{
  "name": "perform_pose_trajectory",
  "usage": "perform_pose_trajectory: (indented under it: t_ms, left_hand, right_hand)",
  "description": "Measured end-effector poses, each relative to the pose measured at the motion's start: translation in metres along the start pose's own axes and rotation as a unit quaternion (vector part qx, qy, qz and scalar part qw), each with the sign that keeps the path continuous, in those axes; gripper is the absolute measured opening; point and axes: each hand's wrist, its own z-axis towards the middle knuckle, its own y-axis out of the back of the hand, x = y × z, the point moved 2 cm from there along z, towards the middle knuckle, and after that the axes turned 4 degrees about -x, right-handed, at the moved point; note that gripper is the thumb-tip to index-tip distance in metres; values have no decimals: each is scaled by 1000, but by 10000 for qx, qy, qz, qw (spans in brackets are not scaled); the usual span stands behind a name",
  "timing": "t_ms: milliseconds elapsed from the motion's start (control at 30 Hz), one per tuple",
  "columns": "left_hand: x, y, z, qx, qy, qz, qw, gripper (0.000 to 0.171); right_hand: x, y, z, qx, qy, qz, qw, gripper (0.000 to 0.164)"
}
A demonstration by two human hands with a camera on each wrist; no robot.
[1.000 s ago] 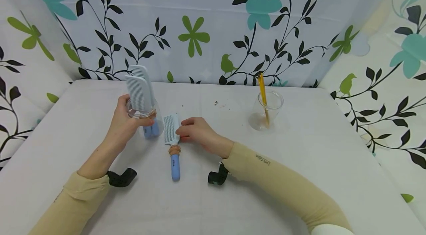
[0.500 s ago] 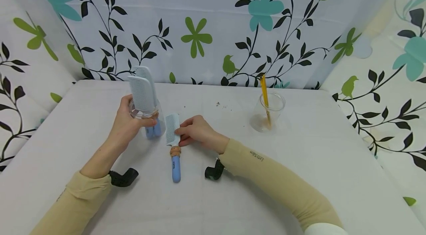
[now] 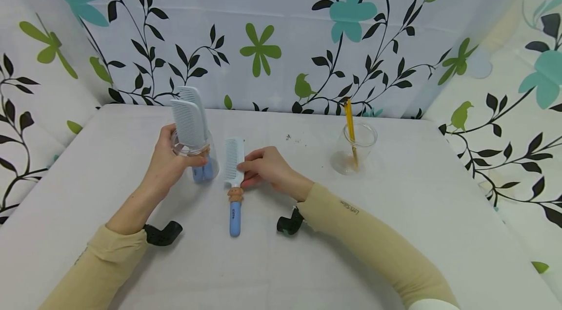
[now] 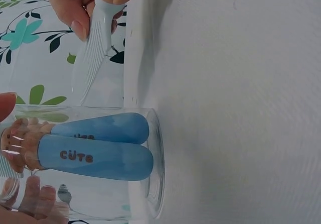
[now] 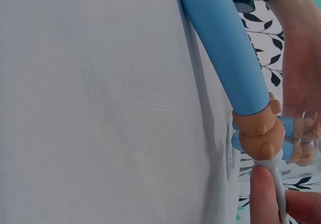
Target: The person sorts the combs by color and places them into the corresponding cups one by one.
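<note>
My left hand (image 3: 169,159) grips a clear cup (image 4: 100,201) around its upper part. Two combs (image 3: 189,125) stand in that cup, pale teeth up, their blue handles (image 4: 100,158) marked "CUTE" seen through the wall. To its right, my right hand (image 3: 270,168) pinches a third comb (image 3: 234,159) by its pale toothed part, thumb on one face and fingers on the other. This comb has a brown bear-like figure (image 5: 261,133) at its neck and a blue handle (image 5: 225,48). In the right wrist view the toothed end is mostly out of frame.
A second clear cup (image 3: 366,142) with yellow pencil-like sticks (image 3: 350,125) stands at the back right of the white table (image 3: 272,261). Small dark specks (image 3: 294,139) lie near the back edge. A patterned cloth (image 3: 272,3) hangs behind and at the sides.
My right hand has closed on the third comb, which has shifted slightly away from me and to the right, its toothed end raised. The left hand and its cup hold their place.
</note>
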Motion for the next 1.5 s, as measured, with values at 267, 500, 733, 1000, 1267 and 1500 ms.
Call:
perform_pose_trajectory:
  t_ms: [267, 500, 733, 1000, 1267, 1500]
  left_hand:
    - [2, 2, 2, 94, 25, -6, 10000, 96]
    - [2, 2, 3, 88, 47, 14, 9999, 97]
    - [1, 1, 2, 14, 82, 71, 9999, 97]
    - [2, 1, 2, 18, 99, 92, 9999, 97]
    - [1, 2, 0, 18, 83, 41, 10000, 96]
    - [3, 1, 1, -13, 37, 54, 10000, 96]
  right_hand:
    - [15, 4, -8, -196, 924, 192, 9953, 20]
    - [52, 11, -24, -719, 2011, 490, 9757, 21]
    - [80, 19, -33, -1063, 3096, 746, 9420, 21]
    - [97, 15, -40, -1330, 3958, 941, 9038, 23]
    - [106, 4, -40, -1528, 4651, 1046, 8657, 25]
    - [106, -10, -34, -1517, 4724, 1139, 8607, 24]
